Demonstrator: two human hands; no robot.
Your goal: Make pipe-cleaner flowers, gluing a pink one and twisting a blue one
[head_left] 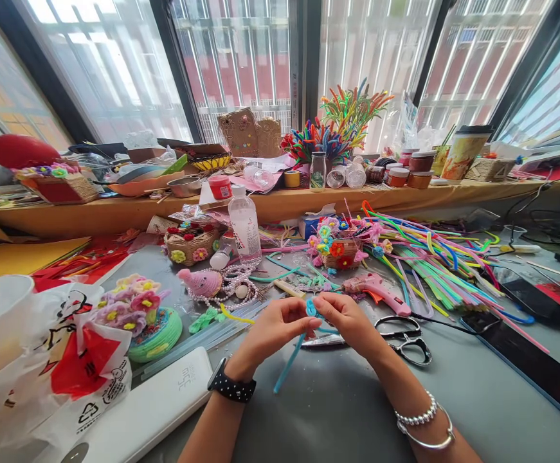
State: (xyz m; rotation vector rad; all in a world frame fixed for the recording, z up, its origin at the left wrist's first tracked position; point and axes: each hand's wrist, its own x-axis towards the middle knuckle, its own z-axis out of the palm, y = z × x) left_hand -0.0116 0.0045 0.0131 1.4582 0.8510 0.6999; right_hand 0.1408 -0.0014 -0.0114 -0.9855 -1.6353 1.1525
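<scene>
Between the fingertips of both hands is a blue pipe cleaner, bent into small loops at its top, with one straight tail hanging down to the left. My left hand pinches it from the left, and my right hand pinches the looped part from the right. The exact grip of the fingertips is partly hidden. Just behind and to the right of my right hand lie black-handled scissors, their blades passing beneath the hands. Beyond them rests a pink glue gun with its black cord trailing right.
A white power bank and plastic bag lie left. Behind them stand a green pot of fuzzy flowers, a clear bottle and a flower basket. Loose pipe cleaners and a dark tablet-like slab lie right.
</scene>
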